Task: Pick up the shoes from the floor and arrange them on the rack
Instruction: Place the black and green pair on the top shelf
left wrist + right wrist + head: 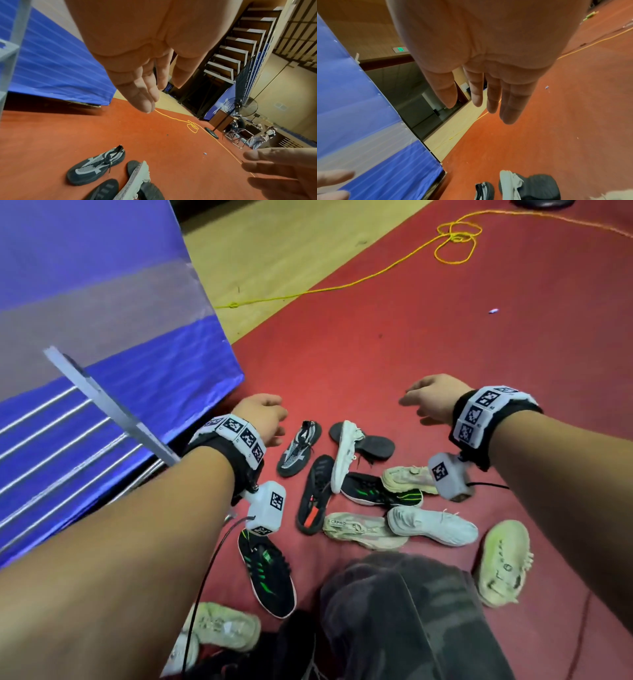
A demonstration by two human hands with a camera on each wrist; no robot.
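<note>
Left hand (265, 419) at 9 o'clock above the heap, fingers straight and pressed together, holding nothing. Right hand (432, 398) at 2 o'clock, fingers straight and slightly apart, likewise bare. Shoes (359, 491) scattered on the red floor (445, 320) below and between both hands: grey-and-black shoe (297, 451) just under the left hand, white shoe (346, 455) tilted on its side beside it. Rack (85, 419) at 9 o'clock against a blue sheet (102, 285). Yellow cord (376, 273) at 12 o'clock.

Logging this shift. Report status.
Left hand and right hand open, holding nothing. Shoes piled on floor, none on rack. Nothing in the way.
</note>
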